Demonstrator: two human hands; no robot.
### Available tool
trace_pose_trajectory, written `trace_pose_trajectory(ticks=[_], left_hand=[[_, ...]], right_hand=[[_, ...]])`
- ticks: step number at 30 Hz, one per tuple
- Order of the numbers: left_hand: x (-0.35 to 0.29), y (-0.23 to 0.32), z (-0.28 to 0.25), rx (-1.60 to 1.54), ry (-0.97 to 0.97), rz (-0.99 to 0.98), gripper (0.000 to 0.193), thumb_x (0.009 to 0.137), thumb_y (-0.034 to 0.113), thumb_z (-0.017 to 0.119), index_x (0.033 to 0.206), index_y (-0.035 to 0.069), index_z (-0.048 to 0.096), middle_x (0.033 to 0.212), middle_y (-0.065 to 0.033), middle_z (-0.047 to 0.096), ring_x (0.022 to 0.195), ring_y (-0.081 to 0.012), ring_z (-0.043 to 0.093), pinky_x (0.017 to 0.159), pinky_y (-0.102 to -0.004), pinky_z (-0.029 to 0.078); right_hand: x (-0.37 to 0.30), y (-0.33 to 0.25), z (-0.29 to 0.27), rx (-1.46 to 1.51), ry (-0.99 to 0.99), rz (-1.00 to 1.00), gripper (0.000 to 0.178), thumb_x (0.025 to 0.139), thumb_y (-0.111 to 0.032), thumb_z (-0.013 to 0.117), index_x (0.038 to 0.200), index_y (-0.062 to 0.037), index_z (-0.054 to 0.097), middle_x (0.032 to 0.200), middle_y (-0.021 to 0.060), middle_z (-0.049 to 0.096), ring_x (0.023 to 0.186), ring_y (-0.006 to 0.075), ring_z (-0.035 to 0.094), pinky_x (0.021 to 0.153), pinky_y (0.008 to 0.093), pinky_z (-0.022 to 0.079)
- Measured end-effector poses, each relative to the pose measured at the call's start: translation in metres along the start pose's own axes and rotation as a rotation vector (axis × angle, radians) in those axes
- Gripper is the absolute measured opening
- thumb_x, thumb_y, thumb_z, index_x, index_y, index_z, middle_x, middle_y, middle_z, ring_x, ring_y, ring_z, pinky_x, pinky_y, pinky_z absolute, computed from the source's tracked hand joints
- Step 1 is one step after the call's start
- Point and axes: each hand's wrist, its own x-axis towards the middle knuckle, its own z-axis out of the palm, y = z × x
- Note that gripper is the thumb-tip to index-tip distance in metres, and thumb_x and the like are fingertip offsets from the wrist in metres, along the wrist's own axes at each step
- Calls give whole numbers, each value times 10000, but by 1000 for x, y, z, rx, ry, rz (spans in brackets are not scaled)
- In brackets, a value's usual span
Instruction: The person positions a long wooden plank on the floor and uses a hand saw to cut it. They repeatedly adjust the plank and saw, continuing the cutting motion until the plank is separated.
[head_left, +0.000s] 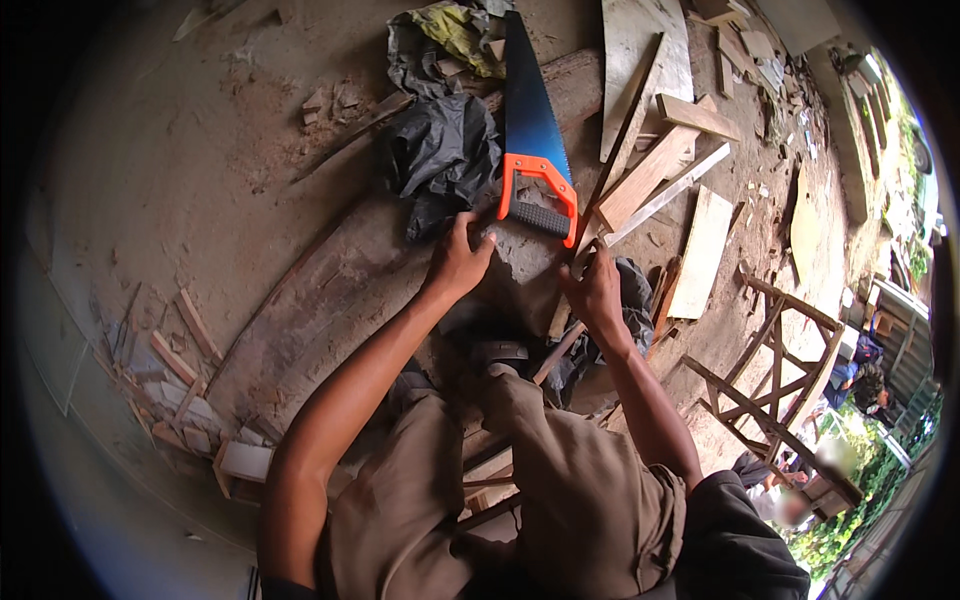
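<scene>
A handsaw (538, 140) with a dark blue blade and an orange and black handle lies on the ground in front of me, blade pointing away. My left hand (462, 258) is left of its handle, thumb and fingers apart, beside crumpled black plastic (445, 145); nothing shows in it. On the right, my right hand (597, 295) is closed around the near part of a long thin wooden strip (632, 115), which slants away past the saw handle. The palm side of that hand is hidden.
Wooden boards (655, 178) lie piled to the right of the saw, with a pale plank (702, 250) beyond. A wooden frame (775, 350) stands at the right. Scrap wood (180, 360) is scattered at the left. People (790, 490) sit in the right background.
</scene>
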Motion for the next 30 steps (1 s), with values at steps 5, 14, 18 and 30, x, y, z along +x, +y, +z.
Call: trace_pose_trajectory(ticks=[5, 14, 18, 30], left_hand=[[1, -16, 6, 41, -16, 95, 480, 865, 268, 654, 1210, -45, 541, 1232, -245, 545, 1155, -372, 529, 976, -417, 421], [-21, 5, 5, -367, -80, -340, 605, 882, 279, 656, 1333, -52, 424, 1224, -228, 578, 1170, -303, 539, 984, -378, 417], [-27, -7, 11, -399, -90, -500, 593, 896, 346, 644, 1363, 47, 436, 1303, -87, 542, 1105, -215, 556, 835, -350, 482], [-25, 2, -5, -491, -102, -448, 635, 915, 343, 620, 1416, 50, 363, 1371, -139, 474, 1210, -229, 492, 894, -384, 460]], right_hand=[[9, 21, -25, -120, 117, 73, 542, 819, -155, 650, 1283, 38, 449, 1163, 280, 537, 1068, 445, 523, 901, 487, 434], [-11, -20, -6, 104, 179, -325, 507, 803, -79, 668, 1258, 6, 463, 1289, 276, 425, 1219, 452, 436, 1034, 454, 390], [27, -17, -7, 87, 160, -258, 745, 758, -236, 774, 1349, 11, 392, 1353, 275, 395, 1278, 440, 387, 1058, 454, 360], [101, 15, -37, -341, 309, -392, 313, 815, -100, 657, 1126, -81, 626, 1270, 178, 496, 1221, 352, 457, 1026, 461, 354]])
